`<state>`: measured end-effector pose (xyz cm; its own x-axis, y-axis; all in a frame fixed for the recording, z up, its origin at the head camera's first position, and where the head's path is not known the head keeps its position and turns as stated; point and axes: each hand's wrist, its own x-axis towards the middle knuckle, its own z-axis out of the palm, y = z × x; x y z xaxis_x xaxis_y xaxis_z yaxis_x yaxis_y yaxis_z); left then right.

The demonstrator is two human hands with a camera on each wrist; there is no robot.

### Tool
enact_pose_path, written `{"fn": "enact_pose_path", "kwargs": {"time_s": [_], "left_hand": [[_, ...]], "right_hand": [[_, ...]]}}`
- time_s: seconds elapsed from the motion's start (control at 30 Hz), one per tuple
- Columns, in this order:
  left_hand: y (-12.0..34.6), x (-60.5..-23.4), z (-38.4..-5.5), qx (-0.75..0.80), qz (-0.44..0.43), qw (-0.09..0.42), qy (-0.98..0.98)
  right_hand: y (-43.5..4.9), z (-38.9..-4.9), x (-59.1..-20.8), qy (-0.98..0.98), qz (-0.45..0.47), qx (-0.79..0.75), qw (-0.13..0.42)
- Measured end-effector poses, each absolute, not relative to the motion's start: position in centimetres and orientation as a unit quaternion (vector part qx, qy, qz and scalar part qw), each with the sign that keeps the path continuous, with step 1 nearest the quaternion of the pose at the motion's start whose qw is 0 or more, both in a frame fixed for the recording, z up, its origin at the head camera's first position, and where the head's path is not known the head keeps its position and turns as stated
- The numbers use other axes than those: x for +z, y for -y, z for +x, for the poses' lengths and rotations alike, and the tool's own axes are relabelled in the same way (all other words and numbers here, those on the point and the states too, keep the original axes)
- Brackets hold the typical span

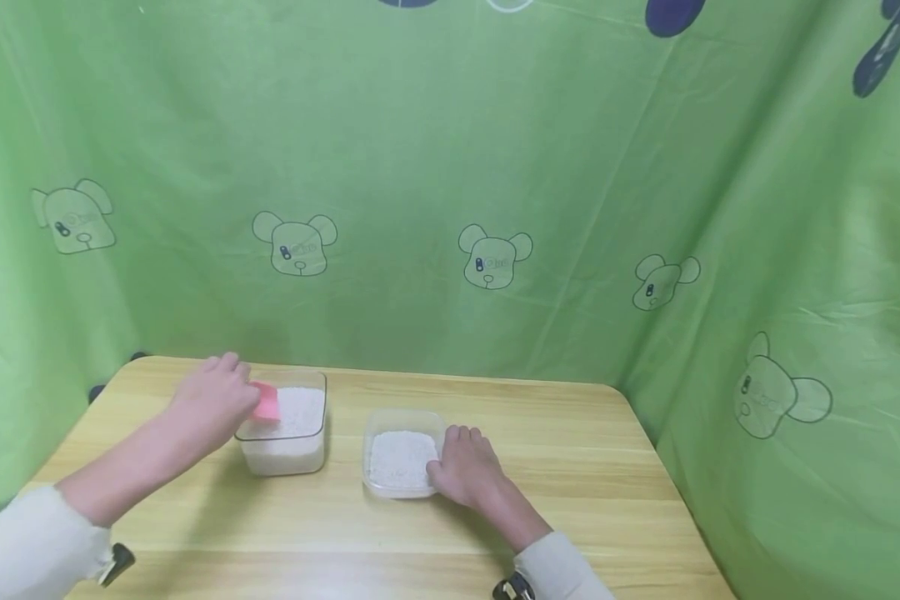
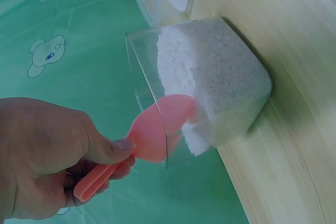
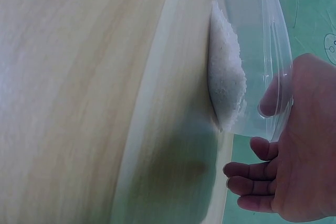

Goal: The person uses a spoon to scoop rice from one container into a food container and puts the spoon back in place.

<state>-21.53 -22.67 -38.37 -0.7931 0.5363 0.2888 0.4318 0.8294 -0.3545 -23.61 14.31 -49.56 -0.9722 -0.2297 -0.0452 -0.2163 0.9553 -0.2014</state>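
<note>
My left hand (image 1: 213,396) grips the folded handle of a pink scoop (image 2: 157,129), thumb on top. The scoop's bowl dips inside a tall clear container (image 1: 285,462), its tip touching the white grains (image 2: 178,56) that fill much of it. To the right stands a lower translucent plastic container (image 1: 378,483), holding a shallower heap of white grains (image 3: 226,69). My right hand (image 1: 468,467) holds this one at its right side near the rim. In the right wrist view the thumb shows through the plastic, while the other fingers stay loosely bent beside the wall.
Both containers stand on a light wood-grain table (image 1: 570,467), the tall one nearer its left side. A green curtain (image 1: 405,317) with bear faces hangs behind the table and along its sides. Dark straps or devices (image 1: 513,587) sit at both wrists.
</note>
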Motion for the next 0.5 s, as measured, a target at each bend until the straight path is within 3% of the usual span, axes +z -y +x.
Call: {"fn": "enact_pose_path", "kwargs": {"time_s": [0.5], "left_hand": [[21.6, -39.5, -22.8, 0.158, -0.271, 0.206, 0.927]], "right_hand": [[-14.4, -23.7, -49.7, -0.988, -0.11, -0.099, 0.035]]}}
